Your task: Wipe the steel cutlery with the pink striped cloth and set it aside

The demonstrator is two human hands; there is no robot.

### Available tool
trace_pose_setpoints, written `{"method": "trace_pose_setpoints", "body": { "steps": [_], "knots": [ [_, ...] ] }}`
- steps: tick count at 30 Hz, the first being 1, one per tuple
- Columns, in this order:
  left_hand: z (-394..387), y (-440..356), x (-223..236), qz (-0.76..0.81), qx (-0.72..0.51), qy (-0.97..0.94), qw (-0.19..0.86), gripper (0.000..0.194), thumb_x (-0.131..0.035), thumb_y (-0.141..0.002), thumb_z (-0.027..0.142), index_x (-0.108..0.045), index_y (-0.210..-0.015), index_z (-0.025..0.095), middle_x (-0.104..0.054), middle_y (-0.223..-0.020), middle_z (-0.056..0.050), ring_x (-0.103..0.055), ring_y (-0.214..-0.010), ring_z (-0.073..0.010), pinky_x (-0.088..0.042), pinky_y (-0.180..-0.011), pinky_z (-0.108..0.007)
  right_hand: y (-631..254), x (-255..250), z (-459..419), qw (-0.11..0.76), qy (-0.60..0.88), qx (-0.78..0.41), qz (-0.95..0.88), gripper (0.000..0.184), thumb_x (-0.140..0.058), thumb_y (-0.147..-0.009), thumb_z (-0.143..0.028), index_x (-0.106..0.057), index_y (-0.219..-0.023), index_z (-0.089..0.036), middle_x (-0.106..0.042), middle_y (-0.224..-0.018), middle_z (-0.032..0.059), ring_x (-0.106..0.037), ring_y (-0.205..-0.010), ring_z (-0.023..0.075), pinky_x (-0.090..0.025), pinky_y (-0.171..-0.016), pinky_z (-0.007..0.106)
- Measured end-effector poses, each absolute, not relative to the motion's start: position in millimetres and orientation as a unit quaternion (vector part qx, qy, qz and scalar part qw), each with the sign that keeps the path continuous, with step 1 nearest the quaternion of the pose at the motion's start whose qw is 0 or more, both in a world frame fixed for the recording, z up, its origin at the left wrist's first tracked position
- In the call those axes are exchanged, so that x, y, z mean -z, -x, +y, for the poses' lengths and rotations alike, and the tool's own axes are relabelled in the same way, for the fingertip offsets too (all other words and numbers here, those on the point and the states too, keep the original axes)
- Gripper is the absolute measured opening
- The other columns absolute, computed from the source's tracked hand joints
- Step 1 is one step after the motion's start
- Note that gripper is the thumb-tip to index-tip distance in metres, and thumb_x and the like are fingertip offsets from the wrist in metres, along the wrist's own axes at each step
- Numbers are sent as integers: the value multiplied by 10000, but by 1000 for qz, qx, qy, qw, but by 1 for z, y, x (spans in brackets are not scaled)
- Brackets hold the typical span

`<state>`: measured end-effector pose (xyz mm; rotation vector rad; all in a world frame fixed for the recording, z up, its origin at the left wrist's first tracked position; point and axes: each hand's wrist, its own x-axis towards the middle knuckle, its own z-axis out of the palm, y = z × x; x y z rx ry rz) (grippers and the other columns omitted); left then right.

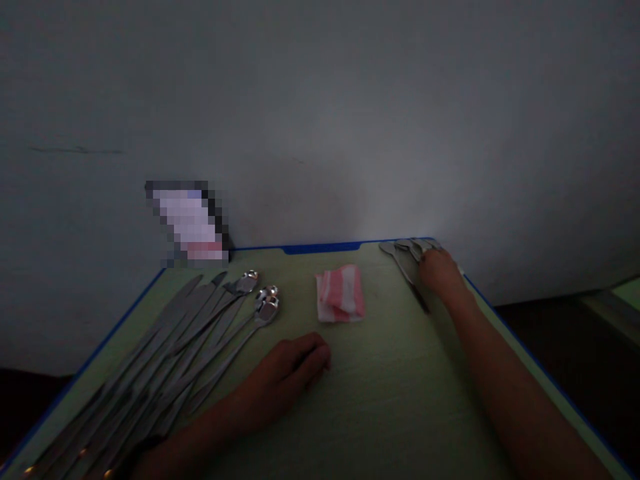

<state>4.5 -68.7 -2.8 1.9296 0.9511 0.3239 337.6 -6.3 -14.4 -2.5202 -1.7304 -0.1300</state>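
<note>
My left hand [293,370] rests on the green table [380,393] with its fingers curled under, holding nothing that I can see. Just to its left lie several long steel spoons and knives [200,333], fanned out side by side. My right hand [440,273] reaches to the far right corner and lies over the handles of a small bunch of spoons [405,252]; its fingers are hidden. A folded pink-and-white striped cloth [341,293] lies between the two hands, touched by neither.
The table has a blue edge [320,248] and stands against a plain grey wall. A blurred-out object [187,223] stands at the far left corner. The scene is dim. Dark floor shows to the right of the table.
</note>
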Motion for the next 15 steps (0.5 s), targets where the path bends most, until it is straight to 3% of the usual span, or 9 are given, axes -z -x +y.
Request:
{"method": "trace_pose_setpoints", "body": {
  "steps": [7, 15],
  "knots": [
    [-68, -3, 2, 382, -124, -787, 467, 343, -340, -902, 397, -494, -689, 177, -475, -622, 40, -455, -581, -106, -341, -555, -210, -328, 7, -10, 4, 851, 41, -524, 314, -348, -818, -156, -624, -958, -101, -618, -975, 201, -606, -884, 259, -454, -723, 321],
    [-69, -3, 2, 382, -124, -787, 468, 339, -342, -900, 393, -490, -686, 175, -474, -614, 36, -451, -571, -110, -337, -540, -214, -315, -12, -17, -5, 874, 30, -485, 315, -377, -822, -216, -626, -987, -115, -620, -1023, 202, -605, -921, 306, -471, -711, 399]
  ]
}}
